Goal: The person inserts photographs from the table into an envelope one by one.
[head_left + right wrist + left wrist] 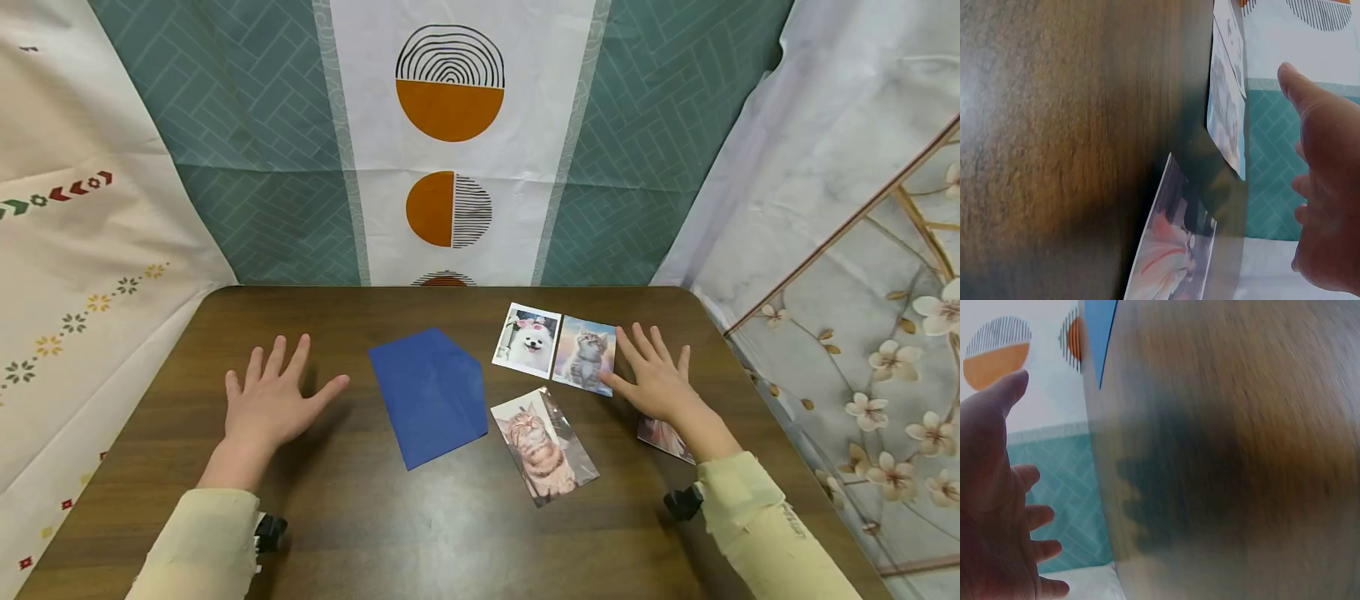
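Right hand point(654, 385), sleeve lettering point(792, 521) illegible

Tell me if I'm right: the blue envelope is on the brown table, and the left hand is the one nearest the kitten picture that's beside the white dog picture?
Not quite: the right hand is nearest the kitten picture beside the white dog picture, not the left hand, as the head view shows. The blue envelope is indeed on the brown table.
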Available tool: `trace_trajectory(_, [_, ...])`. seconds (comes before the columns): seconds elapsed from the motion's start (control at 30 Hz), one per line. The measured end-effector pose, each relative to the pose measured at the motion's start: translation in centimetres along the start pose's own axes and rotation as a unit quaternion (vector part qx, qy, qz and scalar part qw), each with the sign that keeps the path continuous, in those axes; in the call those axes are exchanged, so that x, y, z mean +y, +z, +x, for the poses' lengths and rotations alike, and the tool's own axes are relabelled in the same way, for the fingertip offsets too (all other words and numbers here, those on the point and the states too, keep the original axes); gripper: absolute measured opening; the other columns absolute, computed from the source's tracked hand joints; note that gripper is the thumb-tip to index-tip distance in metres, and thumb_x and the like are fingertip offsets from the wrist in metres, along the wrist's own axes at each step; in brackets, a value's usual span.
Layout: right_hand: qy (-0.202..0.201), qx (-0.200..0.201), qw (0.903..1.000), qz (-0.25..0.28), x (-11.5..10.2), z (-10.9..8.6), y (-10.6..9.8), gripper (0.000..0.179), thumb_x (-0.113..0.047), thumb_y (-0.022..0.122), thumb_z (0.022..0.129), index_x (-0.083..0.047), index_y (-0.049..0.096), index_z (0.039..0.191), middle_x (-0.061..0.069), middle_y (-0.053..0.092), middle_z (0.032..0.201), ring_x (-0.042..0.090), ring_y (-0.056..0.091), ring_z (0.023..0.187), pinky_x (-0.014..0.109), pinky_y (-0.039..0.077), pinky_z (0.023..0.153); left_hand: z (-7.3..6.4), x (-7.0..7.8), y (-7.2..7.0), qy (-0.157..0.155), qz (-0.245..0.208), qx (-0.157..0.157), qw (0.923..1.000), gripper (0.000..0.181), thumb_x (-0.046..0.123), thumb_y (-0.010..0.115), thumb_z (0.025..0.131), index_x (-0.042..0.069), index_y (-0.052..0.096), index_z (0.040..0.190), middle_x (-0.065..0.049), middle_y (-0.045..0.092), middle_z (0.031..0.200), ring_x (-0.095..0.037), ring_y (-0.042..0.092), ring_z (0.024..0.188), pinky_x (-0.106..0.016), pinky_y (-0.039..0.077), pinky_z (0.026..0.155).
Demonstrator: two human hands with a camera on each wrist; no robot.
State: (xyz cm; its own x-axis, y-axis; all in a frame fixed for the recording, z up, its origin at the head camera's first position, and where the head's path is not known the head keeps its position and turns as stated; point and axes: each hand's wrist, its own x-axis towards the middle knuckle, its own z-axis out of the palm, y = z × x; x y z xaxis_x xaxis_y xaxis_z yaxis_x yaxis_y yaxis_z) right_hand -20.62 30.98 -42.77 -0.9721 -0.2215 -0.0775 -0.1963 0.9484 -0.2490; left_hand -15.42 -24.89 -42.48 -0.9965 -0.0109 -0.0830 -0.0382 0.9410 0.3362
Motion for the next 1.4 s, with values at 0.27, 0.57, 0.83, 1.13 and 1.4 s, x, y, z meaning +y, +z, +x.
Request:
trace_trajectory(0.27, [-0.017,-0.007,0.9998,0.003,-1.7,1.4,0.0,0.095,-0.065,0.055,0.104,-0.015,0.012,0.173,0.021,0.001,0.178,0.044,-0.008,0.163,0.079,-0.019,0.114,0.6,3.2,0.3,0.017,-0.008,-0.017,0.9997,0.109,0.084,0.042,0.096,0.016,0.006,0.174,-0.030,0.002,0.175,-0.059,0.002,0.158,-0.083,-0.002,0.116])
trace_trajectory(0.57, [-0.042,-0.003,0.9990,-0.013,-3.7,3.3,-0.1,0.096,-0.065,0.057,0.103,-0.015,0.015,0.173,0.019,0.005,0.179,0.043,-0.005,0.164,0.079,-0.015,0.117,1.4,7.8,1.3,0.053,0.012,-0.019,0.9983,0.106,0.079,0.050,0.097,0.013,0.016,0.173,-0.027,0.011,0.176,-0.054,0.010,0.160,-0.079,0.006,0.120])
trace_trajectory(0.83, [-0.064,-0.007,0.9978,-0.018,-5.0,4.3,-0.3,0.094,-0.061,0.060,0.103,-0.014,0.017,0.173,0.020,0.007,0.178,0.043,-0.003,0.164,0.077,-0.013,0.119,1.8,10.8,3.3,0.078,0.042,-0.023,0.9958,0.100,0.074,0.055,0.097,0.014,0.024,0.172,-0.025,0.019,0.175,-0.053,0.020,0.159,-0.076,0.015,0.122])
trace_trajectory(1.13, [-0.073,-0.015,0.9969,-0.022,-6.1,4.8,0.2,0.093,-0.059,0.062,0.103,-0.013,0.019,0.172,0.020,0.009,0.178,0.044,0.001,0.164,0.076,-0.010,0.120,1.6,13.7,5.6,0.098,0.066,-0.061,0.9911,0.099,0.078,0.055,0.096,0.019,0.029,0.171,-0.022,0.024,0.174,-0.052,0.029,0.156,-0.072,0.027,0.120])
trace_trajectory(1.4, [-0.087,-0.013,0.9956,-0.033,-7.4,5.1,0.8,0.089,-0.057,0.063,0.103,-0.011,0.028,0.170,0.021,0.015,0.177,0.044,0.006,0.164,0.078,-0.004,0.121,0.9,14.6,7.3,0.096,0.068,-0.065,0.9910,0.099,0.076,0.060,0.094,0.016,0.035,0.169,-0.023,0.031,0.172,-0.050,0.032,0.155,-0.071,0.030,0.119])
